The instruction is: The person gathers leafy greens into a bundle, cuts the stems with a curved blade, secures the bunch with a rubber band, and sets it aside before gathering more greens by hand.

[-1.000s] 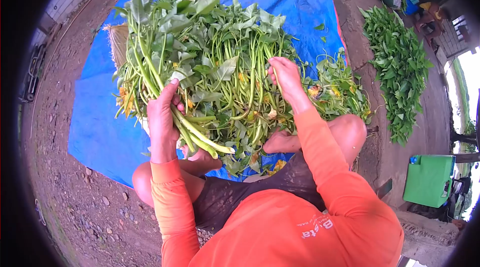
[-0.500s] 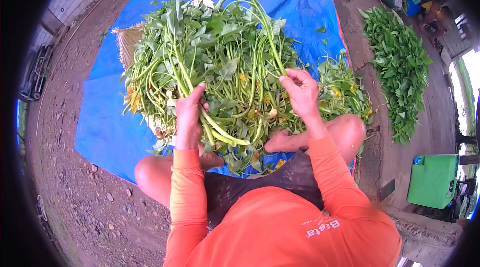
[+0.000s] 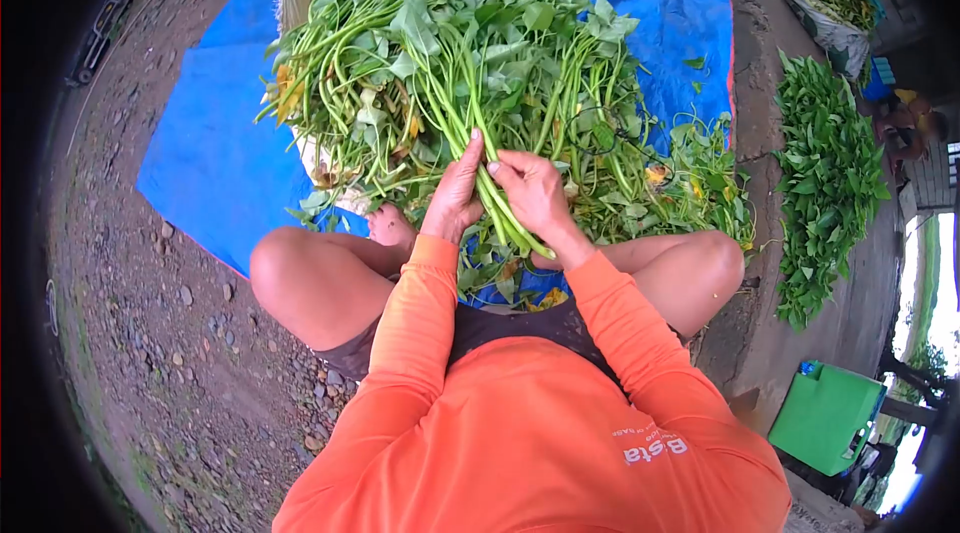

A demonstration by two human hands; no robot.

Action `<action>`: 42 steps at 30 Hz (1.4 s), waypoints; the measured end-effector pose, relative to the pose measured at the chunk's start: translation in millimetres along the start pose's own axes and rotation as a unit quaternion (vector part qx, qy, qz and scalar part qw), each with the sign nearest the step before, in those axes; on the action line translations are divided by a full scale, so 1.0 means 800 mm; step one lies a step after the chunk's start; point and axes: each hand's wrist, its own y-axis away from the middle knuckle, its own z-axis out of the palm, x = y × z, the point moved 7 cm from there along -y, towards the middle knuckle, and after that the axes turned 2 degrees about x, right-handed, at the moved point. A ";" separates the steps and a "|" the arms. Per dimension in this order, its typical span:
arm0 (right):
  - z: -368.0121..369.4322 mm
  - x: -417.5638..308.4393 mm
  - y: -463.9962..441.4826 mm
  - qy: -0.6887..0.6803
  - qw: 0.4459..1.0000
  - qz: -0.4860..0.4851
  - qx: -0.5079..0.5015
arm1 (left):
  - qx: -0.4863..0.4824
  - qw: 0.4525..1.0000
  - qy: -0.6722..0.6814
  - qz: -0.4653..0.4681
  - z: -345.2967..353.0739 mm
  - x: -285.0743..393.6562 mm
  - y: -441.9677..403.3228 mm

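A bunch of long green leafy stems (image 3: 508, 223), looking like water spinach, is gathered between my two hands, with its cut ends toward me and its leaves pointing away. My left hand (image 3: 457, 191) is closed round the stems from the left, thumb along the top. My right hand (image 3: 535, 195) grips the same bunch from the right, close beside the left. Beneath and beyond lies a large heap of the same leafy greens (image 3: 560, 73), with some yellowed leaves among them. The fingers under the bunch are partly hidden.
The heap lies on a blue tarp (image 3: 200, 153) between my crossed legs. Loose trimmings (image 3: 700, 173) spread to the right. Further right are a row of leafy bundles (image 3: 828, 193), a filled sack (image 3: 825, 18), a green plastic container (image 3: 828, 418) and a partly seen person (image 3: 910, 123).
My right hand has moved left and brought its stem to the bunch in my left hand. Both hands are now together, nearer my body. The camera view has tilted and shifted.
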 end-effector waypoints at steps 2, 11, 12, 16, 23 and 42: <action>0.016 0.012 0.012 0.018 0.999 0.027 -0.004 | -0.010 0.999 0.038 -0.014 -0.024 -0.014 -0.009; -0.056 0.048 -0.048 0.068 0.988 0.138 0.010 | 0.157 0.967 -0.171 0.104 -0.026 0.062 0.041; -0.088 0.085 -0.075 0.124 0.976 0.142 0.111 | 0.161 0.965 -0.174 0.112 -0.029 0.075 0.043; -0.123 0.108 -0.151 0.239 0.940 0.163 0.182 | 0.160 0.964 -0.180 0.114 -0.007 0.090 0.053; -0.125 0.119 -0.202 0.259 0.936 0.177 0.161 | 0.171 0.960 -0.203 0.094 -0.012 0.081 0.045; -0.186 -0.077 -0.040 0.072 0.976 -0.025 0.203 | 0.121 0.963 -0.200 0.136 0.026 0.080 0.050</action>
